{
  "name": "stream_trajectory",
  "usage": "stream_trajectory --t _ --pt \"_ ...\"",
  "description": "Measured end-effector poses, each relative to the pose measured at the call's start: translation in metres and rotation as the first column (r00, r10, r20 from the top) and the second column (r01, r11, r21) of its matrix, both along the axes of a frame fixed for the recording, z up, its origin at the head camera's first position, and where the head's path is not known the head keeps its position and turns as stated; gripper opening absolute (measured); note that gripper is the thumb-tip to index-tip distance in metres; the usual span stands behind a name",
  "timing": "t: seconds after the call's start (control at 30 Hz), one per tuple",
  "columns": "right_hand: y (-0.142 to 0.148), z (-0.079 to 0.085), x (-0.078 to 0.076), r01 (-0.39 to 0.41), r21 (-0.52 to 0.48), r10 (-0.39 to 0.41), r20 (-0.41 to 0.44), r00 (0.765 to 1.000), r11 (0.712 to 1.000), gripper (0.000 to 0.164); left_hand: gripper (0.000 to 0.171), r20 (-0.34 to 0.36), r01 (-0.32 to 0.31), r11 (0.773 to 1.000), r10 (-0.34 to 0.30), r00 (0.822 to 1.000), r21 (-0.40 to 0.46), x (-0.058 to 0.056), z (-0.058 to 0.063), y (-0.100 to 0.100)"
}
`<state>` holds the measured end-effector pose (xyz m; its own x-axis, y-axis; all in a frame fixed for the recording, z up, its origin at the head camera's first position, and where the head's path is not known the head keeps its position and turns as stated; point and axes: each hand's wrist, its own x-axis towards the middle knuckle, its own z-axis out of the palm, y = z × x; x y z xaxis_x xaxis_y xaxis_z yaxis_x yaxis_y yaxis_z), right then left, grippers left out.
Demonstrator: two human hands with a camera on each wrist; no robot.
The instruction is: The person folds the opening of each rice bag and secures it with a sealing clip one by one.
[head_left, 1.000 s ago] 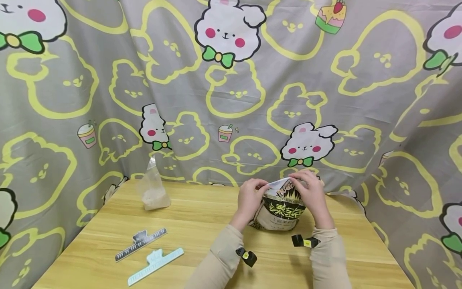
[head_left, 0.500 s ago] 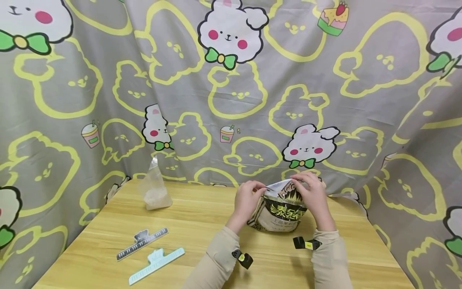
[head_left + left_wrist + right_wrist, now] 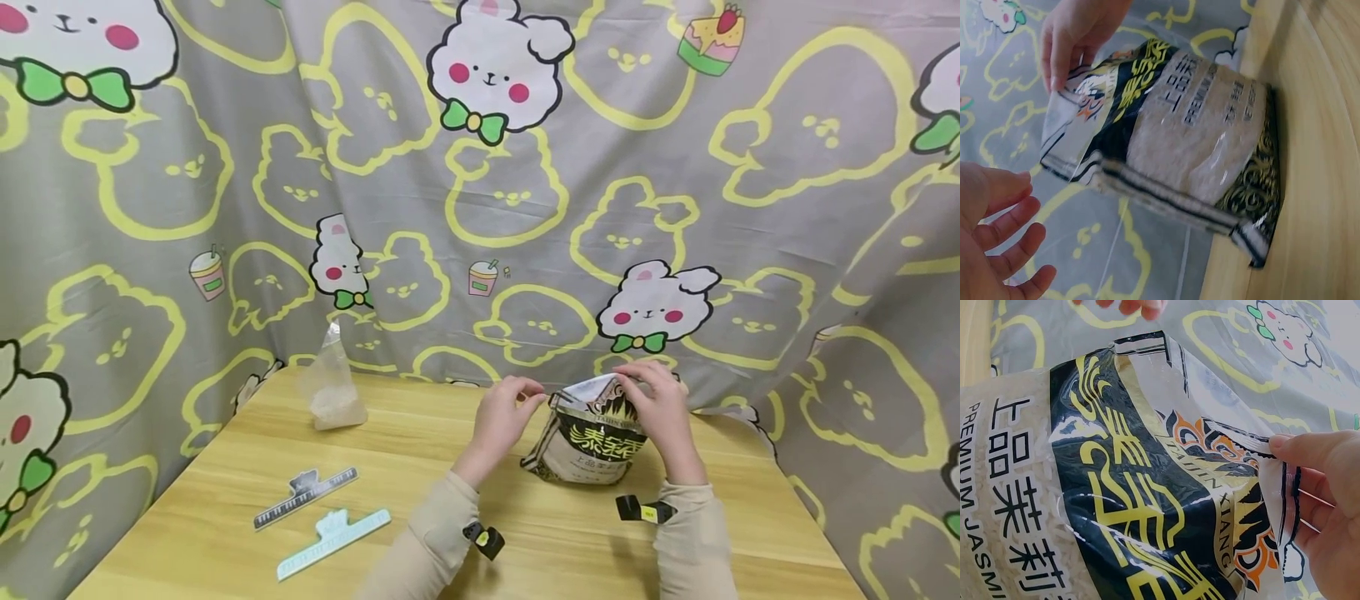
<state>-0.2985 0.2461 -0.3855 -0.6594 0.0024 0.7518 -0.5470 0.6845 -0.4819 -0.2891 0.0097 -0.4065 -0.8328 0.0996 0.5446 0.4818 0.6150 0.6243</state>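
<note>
A bag of jasmine rice point(image 3: 592, 458) stands upright on the right half of the table, its top edge folded over. My right hand point(image 3: 657, 408) pinches the folded top at its right side, thumb in front, as the right wrist view shows. Just left of the bag is my left hand point(image 3: 501, 421). In the left wrist view the left hand's fingers point(image 3: 1019, 219) are loosely bent and apart from the bag, holding nothing.
A clear bag point(image 3: 335, 404) with white contents stands at the back left of the wooden table point(image 3: 420, 467). A dark clip point(image 3: 306, 497) and a light blue clip point(image 3: 333, 543) lie at the front left. A patterned curtain point(image 3: 405, 208) hangs behind.
My left hand has let go of the rice bag's top left corner and moved a little left. The right hand keeps its pinch on the folded top.
</note>
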Motion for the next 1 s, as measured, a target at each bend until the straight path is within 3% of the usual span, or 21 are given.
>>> stream_trajectory --t 0.43,1.0 --pt "0.000 -0.002 -0.001 -0.004 -0.002 0.003 -0.014 1.000 1.000 0.011 0.015 -0.047 -0.079 0.997 0.078 0.996 -0.021 0.006 0.002 -0.051" --pt "0.002 -0.003 -0.001 0.002 0.004 -0.002 -0.017 1.000 1.000 0.011 0.017 -0.018 -0.227 0.974 0.227 0.974 -0.026 0.025 -0.002 -0.127"
